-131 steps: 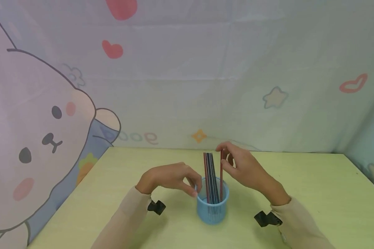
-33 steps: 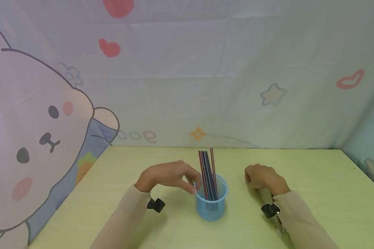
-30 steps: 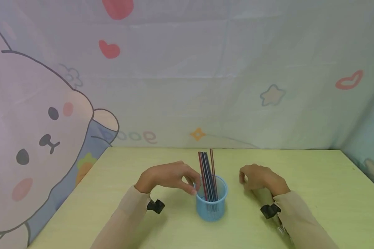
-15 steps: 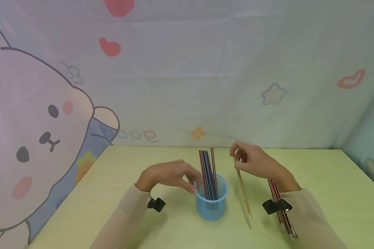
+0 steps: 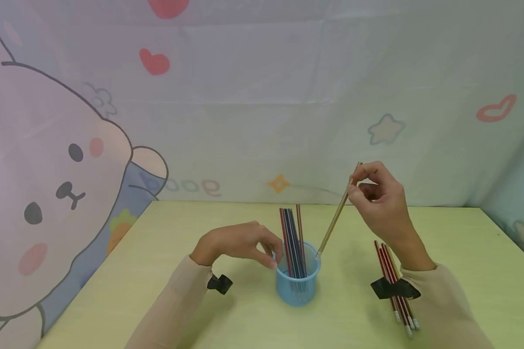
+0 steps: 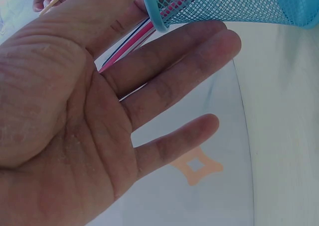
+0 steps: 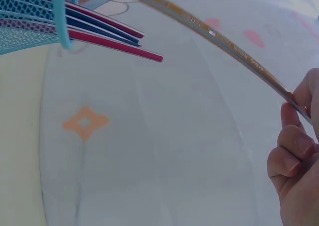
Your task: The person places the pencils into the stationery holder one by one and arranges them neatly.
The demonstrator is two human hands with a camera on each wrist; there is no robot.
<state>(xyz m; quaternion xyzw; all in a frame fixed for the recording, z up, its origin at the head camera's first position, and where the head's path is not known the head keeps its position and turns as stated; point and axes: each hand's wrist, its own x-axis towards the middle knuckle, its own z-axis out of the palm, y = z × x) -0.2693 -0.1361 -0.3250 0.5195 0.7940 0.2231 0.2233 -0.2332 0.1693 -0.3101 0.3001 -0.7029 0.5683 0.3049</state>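
Note:
A light-blue mesh pencil cup (image 5: 296, 292) stands on the table with several red and dark-blue pencils (image 5: 291, 242) upright in it. My left hand (image 5: 240, 245) pinches the cup's left rim between thumb and forefinger, the other fingers extended in the left wrist view. My right hand (image 5: 382, 203), raised to the right of the cup, pinches a gold pencil (image 5: 337, 213) near its upper end. That pencil slants down to the left, its eraser end right at the cup's right rim. Printed lettering runs along the pencil's side in the right wrist view.
Several red pencils and a yellowish one lie in a loose pile (image 5: 400, 310) right of the cup, partly under my right wrist and its black camera mount (image 5: 395, 288). Behind the pale yellow-green table (image 5: 192, 220) hangs a printed cloth (image 5: 253, 121).
My right hand let go of a red pencil in the cup, went down to the pile and picked up the gold pencil. It has since lifted it, eraser end swinging to the cup. Left hand stayed.

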